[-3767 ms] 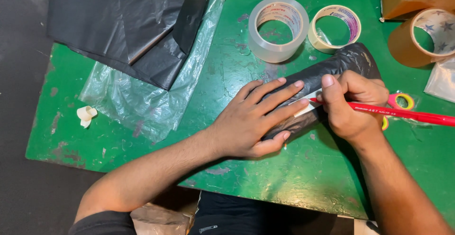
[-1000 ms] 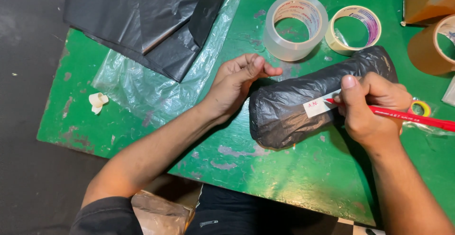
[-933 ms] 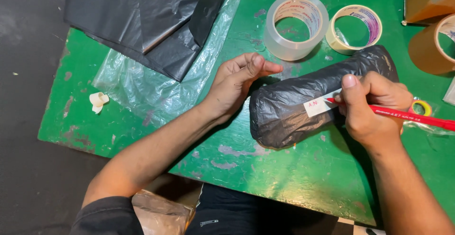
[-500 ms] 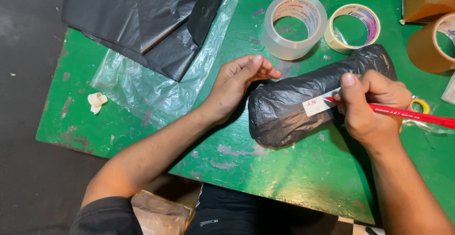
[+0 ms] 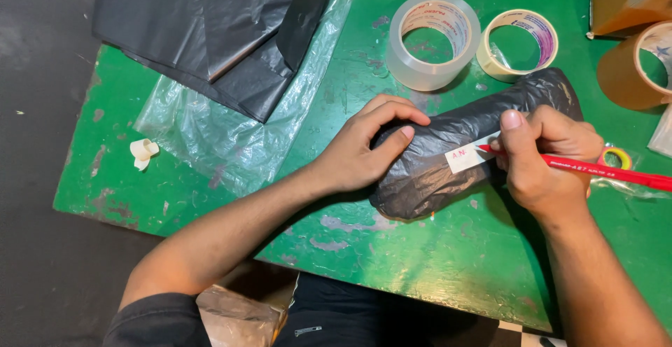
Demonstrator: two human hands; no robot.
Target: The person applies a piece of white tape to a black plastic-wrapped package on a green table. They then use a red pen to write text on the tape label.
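— How many things are lying on the green table (image 5: 434, 263)?

— One black parcel (image 5: 448, 158) at centre, three tape rolls (image 5: 432, 42) along the top, one cut off at the right edge.

— And the hands?

— The left hand (image 5: 364, 151) is curling over the parcel's end; the right hand (image 5: 542, 161) is pinching a red pen (image 5: 602, 174) against a white label (image 5: 470, 155), hiding part of it.

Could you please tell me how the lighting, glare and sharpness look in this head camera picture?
Head view: even overhead light on the green table, the floor at left dark; soft glare on the black wrapped parcel and the clear tape roll; the left hand and right hand with the red pen are sharp, no motion blur; the brown tape roll is cut by the right edge.
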